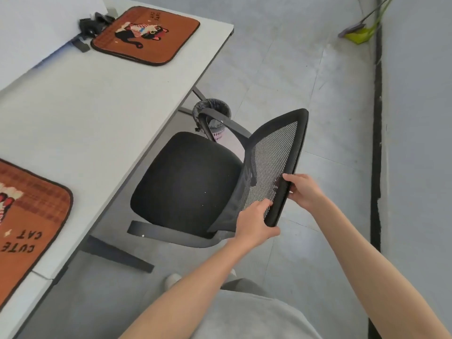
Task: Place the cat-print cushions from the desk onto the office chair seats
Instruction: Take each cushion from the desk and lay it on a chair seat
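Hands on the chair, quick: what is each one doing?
Left hand: grips the top rim of the black mesh office chair backrest.
Right hand: grips the same rim, farther along.

You see two flat orange-brown cat-print cushions, the far one (146, 35) and the near one (27, 216), each with a black edge, checked bands and a black cat picture. The near one says "CUTE CAT" in black letters. The wide pale grey desk (93, 113) is plain. The black office chair (188, 177) has a dotted mesh back. The floor (293, 69) is grey.
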Available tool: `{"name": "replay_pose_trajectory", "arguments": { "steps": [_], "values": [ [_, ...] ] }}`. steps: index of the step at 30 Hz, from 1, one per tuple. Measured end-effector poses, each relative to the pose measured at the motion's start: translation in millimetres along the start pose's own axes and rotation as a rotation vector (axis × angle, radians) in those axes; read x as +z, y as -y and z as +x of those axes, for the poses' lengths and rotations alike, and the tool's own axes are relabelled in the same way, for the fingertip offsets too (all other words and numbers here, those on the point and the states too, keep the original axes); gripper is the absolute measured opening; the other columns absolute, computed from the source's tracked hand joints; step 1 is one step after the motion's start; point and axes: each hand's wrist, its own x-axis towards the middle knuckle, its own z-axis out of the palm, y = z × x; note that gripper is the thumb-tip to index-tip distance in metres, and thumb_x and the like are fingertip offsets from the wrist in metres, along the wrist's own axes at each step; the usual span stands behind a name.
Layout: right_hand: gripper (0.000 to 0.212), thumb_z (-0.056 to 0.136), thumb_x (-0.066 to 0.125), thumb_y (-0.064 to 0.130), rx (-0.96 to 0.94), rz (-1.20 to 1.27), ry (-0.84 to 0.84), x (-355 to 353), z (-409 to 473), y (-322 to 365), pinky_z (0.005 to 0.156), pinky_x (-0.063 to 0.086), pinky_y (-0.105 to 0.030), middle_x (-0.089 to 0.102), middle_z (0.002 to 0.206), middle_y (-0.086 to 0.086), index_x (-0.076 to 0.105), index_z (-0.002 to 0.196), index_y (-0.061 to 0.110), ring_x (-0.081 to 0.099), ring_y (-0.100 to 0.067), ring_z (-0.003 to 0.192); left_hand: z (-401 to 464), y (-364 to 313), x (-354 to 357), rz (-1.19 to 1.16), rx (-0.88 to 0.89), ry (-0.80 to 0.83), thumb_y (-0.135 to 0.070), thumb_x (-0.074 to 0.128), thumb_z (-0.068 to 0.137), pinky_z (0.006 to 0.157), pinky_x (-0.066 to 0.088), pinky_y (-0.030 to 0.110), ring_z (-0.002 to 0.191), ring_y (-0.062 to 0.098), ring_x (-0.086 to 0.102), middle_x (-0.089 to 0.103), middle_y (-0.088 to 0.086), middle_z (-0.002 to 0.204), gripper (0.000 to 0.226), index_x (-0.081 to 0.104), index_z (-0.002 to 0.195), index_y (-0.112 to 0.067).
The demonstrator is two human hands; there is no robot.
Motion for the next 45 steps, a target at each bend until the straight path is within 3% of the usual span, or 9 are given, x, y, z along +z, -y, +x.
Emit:
{"name": "replay_pose_trajectory", "arguments": {
  "steps": [8, 19, 22, 24, 26, 28, 31, 37, 45],
  "values": [
    [0.018, 0.091, 0.048, 0.0, -0.004, 0.059, -0.075, -48, -24, -2, 0.041, 0.051, -0.021, 0.052, 0.07, -0.01, 0.052, 0.074, 0.003, 0.052, -0.018, 0.064, -7, -26, 38, 0.029, 0.047, 0.044, -0.029, 0.068, 0.063, 0.083, 0.043, 0.033, 0.097, 0.026, 0.058, 0.06, 0.002, 0.107, 0.052, 0.053, 0.112, -0.022],
    [0.01, 0.092, 0.049, 0.004, 0.0, -0.006, -0.073, -68, -27, 1, 0.045, 0.053, -0.022, 0.056, 0.076, -0.009, 0.053, 0.083, 0.003, 0.055, -0.016, 0.066, -9, -43, 54, 0.025, 0.03, 0.049, -0.027, 0.067, 0.066, 0.081, 0.043, 0.034, 0.099, 0.029, 0.057, 0.055, 0.003, 0.113, 0.053, 0.049, 0.115, -0.022],
    [0.015, 0.093, 0.05, 0.014, 0.037, -0.172, -0.045, -71, -26, 3, 0.066, 0.056, -0.029, 0.059, 0.095, -0.015, 0.055, 0.097, 0.0, 0.058, -0.019, 0.08, -9, -41, 52, 0.022, 0.026, 0.155, -0.029, 0.069, 0.071, 0.085, 0.043, 0.036, 0.106, 0.026, 0.052, 0.046, 0.004, 0.126, 0.062, 0.041, 0.125, -0.02],
    [0.042, 0.093, 0.049, 0.024, -0.033, -0.548, -0.188, -71, -24, 6, 0.092, 0.048, -0.04, 0.052, 0.125, -0.018, 0.045, 0.126, 0.0, 0.054, -0.028, 0.11, -9, -34, 40, -0.074, 0.041, 0.229, -0.035, 0.068, 0.077, 0.1, 0.039, 0.037, 0.125, 0.022, 0.043, 0.041, 0.005, 0.139, 0.07, 0.034, 0.136, -0.018],
    [0.051, 0.094, 0.047, 0.024, -0.287, -0.866, -0.399, -60, -27, 15, 0.108, 0.032, -0.044, 0.04, 0.141, -0.019, 0.033, 0.139, 0.003, 0.037, -0.033, 0.131, -11, -24, 16, -0.202, 0.02, 0.222, -0.037, 0.058, 0.086, 0.109, 0.034, 0.036, 0.133, 0.02, 0.038, 0.04, 0.004, 0.145, 0.063, 0.03, 0.14, -0.018],
    [0.046, 0.094, 0.045, 0.016, -0.524, -0.912, -0.417, -29, -36, 23, 0.111, 0.027, -0.043, 0.04, 0.142, -0.018, 0.036, 0.137, 0.004, 0.032, -0.031, 0.134, -16, -4, -17, -0.297, -0.036, 0.123, -0.032, 0.049, 0.092, 0.104, 0.036, 0.028, 0.129, 0.018, 0.044, 0.047, 0.003, 0.14, 0.048, 0.037, 0.136, -0.019],
    [0.039, 0.094, 0.044, 0.013, -0.612, -0.994, -0.217, 39, -41, 22, 0.109, 0.03, -0.04, 0.045, 0.139, -0.013, 0.044, 0.132, 0.008, 0.038, -0.028, 0.131, -31, 45, -70, -0.349, -0.149, -0.122, -0.029, 0.044, 0.095, 0.098, 0.036, 0.02, 0.123, 0.014, 0.049, 0.054, -0.002, 0.133, 0.035, 0.049, 0.128, -0.02],
    [0.037, 0.093, 0.044, 0.011, -0.603, -1.155, 0.364, 217, -42, -22, 0.104, 0.035, -0.031, 0.052, 0.134, -0.01, 0.049, 0.13, 0.01, 0.049, -0.025, 0.123, -102, 154, -168, -0.564, -0.42, -0.602, -0.021, 0.043, 0.094, 0.094, 0.043, 0.027, 0.105, 0.012, 0.058, 0.065, 0.002, 0.117, 0.028, 0.057, 0.118, -0.02],
    [0.038, 0.091, 0.045, 0.008, -0.677, -1.328, 0.818, 471, -76, -93, 0.099, 0.035, -0.028, 0.055, 0.131, -0.012, 0.048, 0.129, 0.005, 0.05, -0.027, 0.12, -228, 312, -281, -0.569, -0.767, -1.088, -0.02, 0.043, 0.094, 0.104, 0.039, 0.037, 0.117, 0.026, 0.054, 0.059, 0.008, 0.126, 0.026, 0.058, 0.115, -0.018]
  ]
}}
